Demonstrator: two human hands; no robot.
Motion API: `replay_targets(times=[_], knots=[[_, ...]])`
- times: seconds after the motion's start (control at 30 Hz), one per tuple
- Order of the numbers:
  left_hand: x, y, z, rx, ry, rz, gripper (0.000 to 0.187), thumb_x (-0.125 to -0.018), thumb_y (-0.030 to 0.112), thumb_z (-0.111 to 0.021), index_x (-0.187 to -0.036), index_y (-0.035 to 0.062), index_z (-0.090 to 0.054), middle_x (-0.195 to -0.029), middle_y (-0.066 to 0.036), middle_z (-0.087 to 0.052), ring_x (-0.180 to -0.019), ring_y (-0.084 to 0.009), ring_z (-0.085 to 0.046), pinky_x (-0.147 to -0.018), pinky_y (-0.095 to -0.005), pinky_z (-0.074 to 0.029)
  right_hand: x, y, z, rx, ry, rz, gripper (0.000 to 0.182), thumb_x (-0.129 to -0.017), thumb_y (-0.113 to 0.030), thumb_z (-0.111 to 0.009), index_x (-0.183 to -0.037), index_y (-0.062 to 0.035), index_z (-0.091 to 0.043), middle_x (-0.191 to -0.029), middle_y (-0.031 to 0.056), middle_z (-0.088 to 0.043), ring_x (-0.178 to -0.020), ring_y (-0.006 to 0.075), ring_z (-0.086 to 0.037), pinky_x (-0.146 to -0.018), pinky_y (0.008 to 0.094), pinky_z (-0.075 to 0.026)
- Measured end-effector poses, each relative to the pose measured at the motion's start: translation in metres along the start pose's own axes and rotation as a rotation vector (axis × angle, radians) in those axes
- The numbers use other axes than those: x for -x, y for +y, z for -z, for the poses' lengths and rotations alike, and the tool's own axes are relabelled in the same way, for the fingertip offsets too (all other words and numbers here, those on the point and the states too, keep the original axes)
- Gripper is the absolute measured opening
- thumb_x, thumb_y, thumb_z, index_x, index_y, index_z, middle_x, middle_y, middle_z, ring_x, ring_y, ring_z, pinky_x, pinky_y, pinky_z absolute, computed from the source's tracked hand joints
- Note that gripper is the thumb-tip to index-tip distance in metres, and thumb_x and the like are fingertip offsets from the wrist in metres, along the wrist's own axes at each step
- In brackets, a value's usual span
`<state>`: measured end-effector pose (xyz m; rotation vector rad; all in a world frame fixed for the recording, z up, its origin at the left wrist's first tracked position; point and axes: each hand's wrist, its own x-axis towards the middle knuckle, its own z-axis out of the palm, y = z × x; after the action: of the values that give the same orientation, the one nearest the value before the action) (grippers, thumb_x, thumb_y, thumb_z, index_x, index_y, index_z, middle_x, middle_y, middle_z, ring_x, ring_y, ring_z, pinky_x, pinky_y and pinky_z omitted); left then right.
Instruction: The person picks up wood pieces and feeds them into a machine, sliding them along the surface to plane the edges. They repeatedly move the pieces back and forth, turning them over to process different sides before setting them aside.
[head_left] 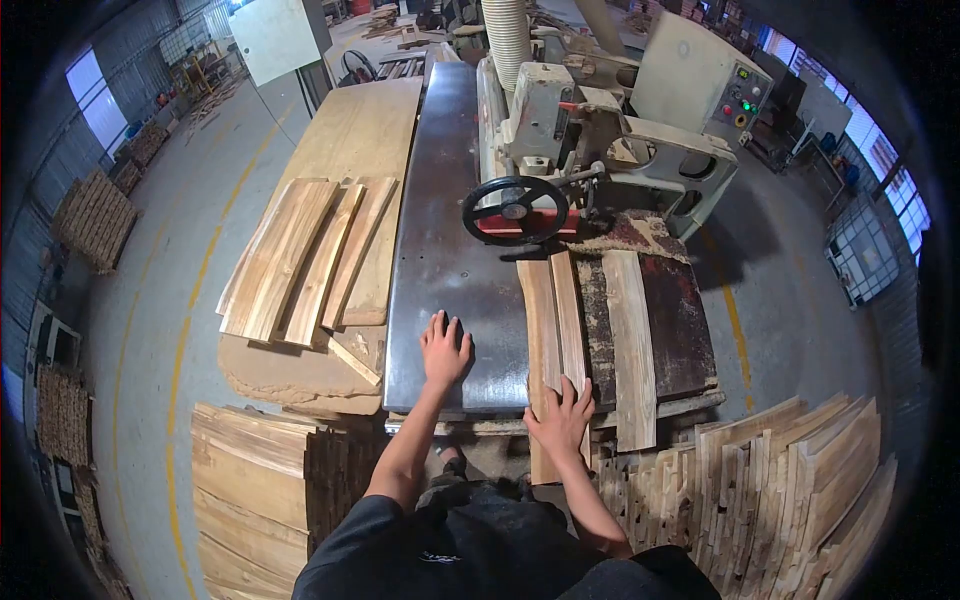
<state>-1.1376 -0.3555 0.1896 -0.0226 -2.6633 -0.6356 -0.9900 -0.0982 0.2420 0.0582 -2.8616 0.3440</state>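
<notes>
Plank (543,330), one piece, lies lengthwise on the machine bed, far end at the machine, near end projecting past the table's front edge. One narrower strip (568,300) lies close along its right side. Right hand (562,415): open, fingers spread, resting on the wood near the front edge. Left hand (445,350): open, palm down on the dark, glossy metal table (450,270), gripping nothing.

Writing: a small pale mark on the dark shirt (500,535) is too small to read; labels on the control cabinet (690,75), if any, cannot be made out. Its panel shows lit green and red indicators.

Surface and room: sawdust lies on the dark bed (675,310) right of the strip. Grey workshop floor (235,200) carries yellow lines; windows show at both sides.

Count: one pale board (628,350) on the bed, apart from the strip; one black handwheel (515,211) and one ribbed hose (505,40) at the machine (545,100); at least three boards (290,260) and one small offcut (355,358) on the left-hand wooden surface (370,120); two large wood stacks in the foreground, one left (245,490), one right (760,480), pieces too many to count.
</notes>
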Motion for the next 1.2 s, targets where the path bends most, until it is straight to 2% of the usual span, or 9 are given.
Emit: replay_targets(times=[0.33,0.7,1.2], knots=[[0.0004,0.0005,0.0001,0.005,0.02,-0.008,0.05,-0.096,0.037,-0.066,-0.136,0.007,-0.065,-0.154,-0.021,-0.05,-0.146,-0.0385,-0.043,-0.117,-0.0518,-0.032,-0.0002,-0.0009,0.0004,-0.01,-0.02,-0.015,0.057,-0.085,-0.048,-0.072,-0.131,-0.0162,-0.069,-0.154,0.0166,-0.041,-0.148,0.0544,-0.021,-0.113,0.0711,-0.027],[-0.0005,0.001,-0.0001,0.014,0.015,-0.004,0.051,-0.095,0.035,-0.066,-0.135,0.005,-0.065,-0.154,-0.023,-0.05,-0.146,-0.039,-0.042,-0.117,-0.0527,-0.033,-0.0007,-0.001,0.0007,-0.005,0.02,0.002,0.054,-0.082,-0.046,-0.073,-0.124,-0.0131,-0.07,-0.15,0.0171,-0.044,-0.147,0.055,-0.025,-0.112,0.071,-0.029],[0.0004,0.0028,0.0015,0.007,0.005,0.006,0.05,-0.096,0.036,-0.066,-0.136,0.0065,-0.065,-0.155,-0.021,-0.049,-0.147,-0.0378,-0.042,-0.118,-0.0512,-0.032,0.0,-0.0004,-0.0005,-0.009,0.057,0.016,0.055,-0.082,-0.046,-0.074,-0.125,-0.0121,-0.07,-0.148,0.018,-0.045,-0.145,0.0565,-0.026,-0.11,0.0721,-0.031]])
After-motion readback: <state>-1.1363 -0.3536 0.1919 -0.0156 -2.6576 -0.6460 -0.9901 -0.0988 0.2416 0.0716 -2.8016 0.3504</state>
